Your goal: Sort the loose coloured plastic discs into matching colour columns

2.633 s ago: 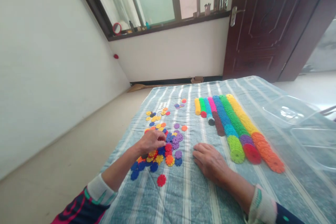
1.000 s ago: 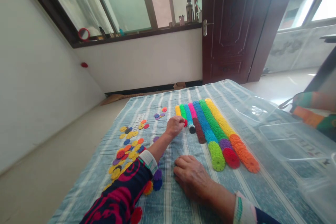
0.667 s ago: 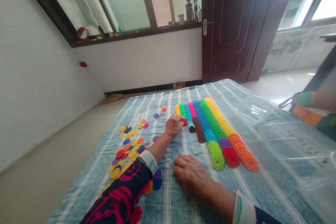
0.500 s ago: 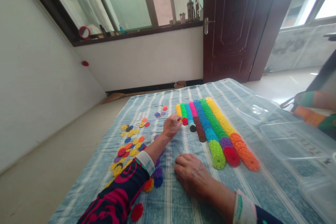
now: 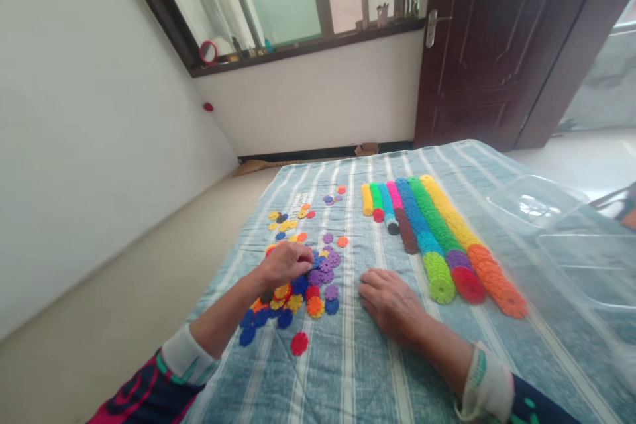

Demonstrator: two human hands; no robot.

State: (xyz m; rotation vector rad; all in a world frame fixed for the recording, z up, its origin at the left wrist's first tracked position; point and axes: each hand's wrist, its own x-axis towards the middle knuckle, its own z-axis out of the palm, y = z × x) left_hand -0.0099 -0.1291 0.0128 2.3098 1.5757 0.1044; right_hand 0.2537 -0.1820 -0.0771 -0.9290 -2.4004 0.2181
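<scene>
My left hand (image 5: pixel 287 264) is over a loose pile of notched plastic discs, its fingers curled together at the tips. What is between the fingertips, if anything, is hidden. Purple discs (image 5: pixel 325 265) lie just beside those fingertips, with blue, yellow, orange and red ones around and below the hand. My right hand (image 5: pixel 390 305) rests on the striped cloth (image 5: pixel 368 371), fingers loosely curled and no disc showing in them. Right of both hands, overlapping discs form several coloured rows. The short yellow row (image 5: pixel 367 200) is leftmost, and a long yellow-and-orange row (image 5: pixel 470 238) is rightmost.
Clear plastic containers (image 5: pixel 586 271) stand at the right of the cloth. A single red disc (image 5: pixel 299 343) lies near the front, and smaller groups of discs (image 5: pixel 283 222) are scattered farther back. Beyond the cloth are a wall, a window sill and a dark red door (image 5: pixel 477 46).
My left hand has moved from the end of the short yellow row back left to the loose pile. A yellow disc it held at that row is no longer visible in it. My right hand stays on the cloth.
</scene>
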